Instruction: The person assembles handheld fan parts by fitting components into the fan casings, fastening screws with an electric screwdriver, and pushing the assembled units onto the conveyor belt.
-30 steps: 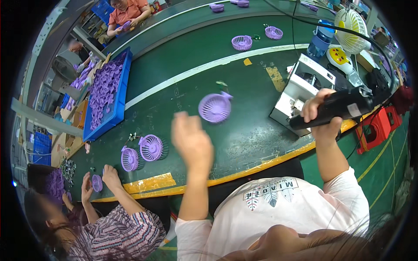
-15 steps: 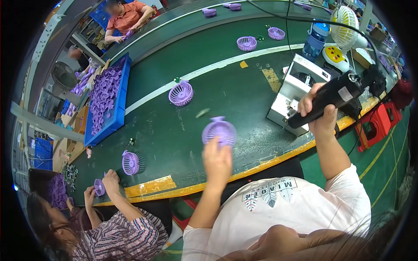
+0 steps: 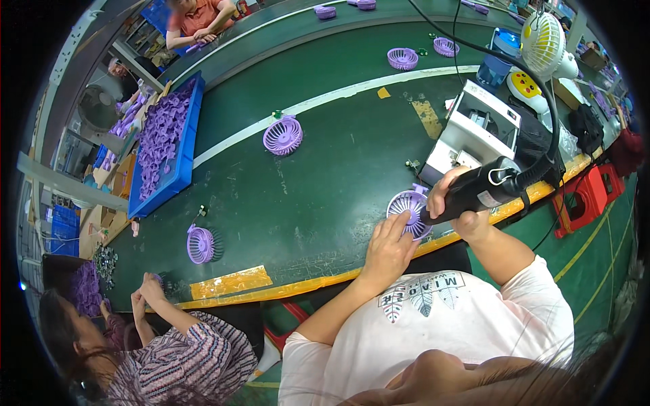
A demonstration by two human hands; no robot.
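Note:
Beside the white machine, a round purple fan housing [image 3: 402, 204] with a slatted grille rests on the green work surface. The fingers of my left hand [image 3: 391, 249] lie closed over its near edge and hold it there. My right hand [image 3: 452, 207] is wrapped around a black corded electric screwdriver [image 3: 486, 189], tilted with its front end at the housing's right side. I cannot make out its tip or whether it touches. A small green circuit board [image 3: 412, 164] on a wire lies just beyond the housing.
A white screw-feeding machine [image 3: 467, 128] stands right of my hands, with a small fan [image 3: 543, 39] behind it. More purple housings [image 3: 282, 136] lie along the surface. A blue bin [image 3: 186, 162] of purple parts is at left. A co-worker [image 3: 183, 352] sits to my left.
My left hand has carried the fan housing to the right, near the machine. My right hand has lowered the screwdriver leftward to the housing. The co-worker's hands have shifted slightly.

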